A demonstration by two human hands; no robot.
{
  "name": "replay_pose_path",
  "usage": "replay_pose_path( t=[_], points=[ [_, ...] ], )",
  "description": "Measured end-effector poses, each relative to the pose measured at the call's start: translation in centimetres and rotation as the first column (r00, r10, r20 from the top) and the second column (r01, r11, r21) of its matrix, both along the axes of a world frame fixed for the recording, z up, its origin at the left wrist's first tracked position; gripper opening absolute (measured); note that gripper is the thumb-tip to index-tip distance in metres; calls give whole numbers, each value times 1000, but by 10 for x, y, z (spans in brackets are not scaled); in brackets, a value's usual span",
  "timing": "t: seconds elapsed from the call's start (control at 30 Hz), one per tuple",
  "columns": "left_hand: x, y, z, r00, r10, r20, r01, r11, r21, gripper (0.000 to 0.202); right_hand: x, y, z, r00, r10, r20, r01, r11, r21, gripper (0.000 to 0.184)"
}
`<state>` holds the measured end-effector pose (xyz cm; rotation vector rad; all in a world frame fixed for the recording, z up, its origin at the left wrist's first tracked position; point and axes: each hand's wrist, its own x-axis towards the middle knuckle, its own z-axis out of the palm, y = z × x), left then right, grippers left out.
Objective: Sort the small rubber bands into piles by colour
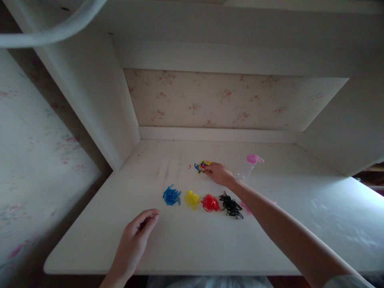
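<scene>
My right hand (pixel 220 173) reaches across the white desk (pixel 186 240), its fingertips closed on a small mixed-colour heap of tiny elastic bands (pixel 201 166). Nearer to me, in a row from left to right, lie separate piles: blue (pixel 171 196), yellow (pixel 192 199), red (pixel 210 203) and black (pixel 231 206). My left hand (pixel 136 236) rests near the front edge, fingers loosely curled and apart, holding nothing, left of and below the blue pile.
A clear small bottle with a pink cap (pixel 250 165) lies on its side right of my right hand. One stray red band (pixel 189 166) sits left of the mixed heap. White desk walls enclose the left, back and right sides.
</scene>
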<state>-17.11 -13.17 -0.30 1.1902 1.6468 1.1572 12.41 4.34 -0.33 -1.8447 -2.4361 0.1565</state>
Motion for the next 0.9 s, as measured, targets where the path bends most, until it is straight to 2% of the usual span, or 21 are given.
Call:
replay_pose_path(
  t=[0.23,0.57,0.9],
  points=[
    [1,0,0,1000,-9,-19,9,1000,-12,59,0,-6,2,1000,19,10,-19,1000,11,35],
    [-8,1,-14,993,-114,-8,114,993,-32,43,5,-1,3,999,30,19,-29,999,-46,26],
    [-10,2,-19,991,-136,3,136,990,-34,44,9,-6,1,998,-10,-55,12,999,35,32]
  ],
)
